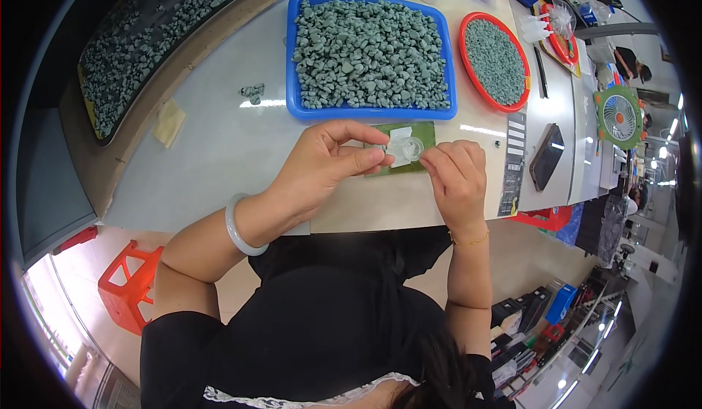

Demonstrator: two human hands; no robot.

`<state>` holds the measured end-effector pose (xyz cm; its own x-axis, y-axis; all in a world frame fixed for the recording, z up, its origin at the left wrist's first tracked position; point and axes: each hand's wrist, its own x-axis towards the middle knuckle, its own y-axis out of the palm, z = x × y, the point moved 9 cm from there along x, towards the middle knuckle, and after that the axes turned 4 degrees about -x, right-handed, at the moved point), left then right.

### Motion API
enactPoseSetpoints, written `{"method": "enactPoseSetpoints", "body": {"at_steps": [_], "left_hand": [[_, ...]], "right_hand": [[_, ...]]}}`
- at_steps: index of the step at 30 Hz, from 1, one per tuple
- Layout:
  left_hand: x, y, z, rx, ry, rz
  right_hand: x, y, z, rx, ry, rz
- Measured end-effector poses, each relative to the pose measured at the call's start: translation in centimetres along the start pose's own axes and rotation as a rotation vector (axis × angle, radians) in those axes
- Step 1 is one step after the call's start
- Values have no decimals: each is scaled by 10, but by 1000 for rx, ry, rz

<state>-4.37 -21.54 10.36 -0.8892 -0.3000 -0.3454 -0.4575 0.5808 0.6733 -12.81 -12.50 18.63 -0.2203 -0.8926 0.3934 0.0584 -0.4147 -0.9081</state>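
Observation:
My left hand is closed in a pinch over the worktable. Between its thumb and forefinger there seems to be a tiny dark piece, too small to name. My right hand has its fingertips together at the rim of a small clear round cup. A white paper piece lies partly behind the cup, on a green mat. Just beyond my hands, a blue tray holds a heap of grey-green stones.
A red round tray of smaller stones stands to the right. Nearby lie a dark phone and a black pen. A few loose stones sit left of the blue tray. A black tray of stones stands far left, with a red stool below.

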Motion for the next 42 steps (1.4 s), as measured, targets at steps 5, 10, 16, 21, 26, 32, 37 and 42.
{"method": "enactPoseSetpoints", "body": {"at_steps": [5, 10, 16, 21, 26, 32, 37, 42], "left_hand": [[1, 3, 0, 2, 17, -4], [0, 16, 10, 4, -48, 55], [2, 26, 17, -36, -35, 123], [1, 29, 17, -52, -56, 127], [1, 28, 18, -58, -46, 135], [-1, 26, 21, -31, -98, 123], [-2, 38, 16, 40, -90, 190], [-9, 55, 11, 11, -38, 213]], "right_hand": [[0, -5, -3, 42, 10, -26], [-4, -22, -5, 327, 132, -126], [-4, -29, 16, 343, 64, -228], [-6, -33, 24, 230, 19, -303], [-11, -29, 31, 176, -50, -308], [-11, -27, 37, 162, -178, -270], [-16, -27, 32, 227, -258, -237], [-38, -40, 18, 415, -137, -354]]}}
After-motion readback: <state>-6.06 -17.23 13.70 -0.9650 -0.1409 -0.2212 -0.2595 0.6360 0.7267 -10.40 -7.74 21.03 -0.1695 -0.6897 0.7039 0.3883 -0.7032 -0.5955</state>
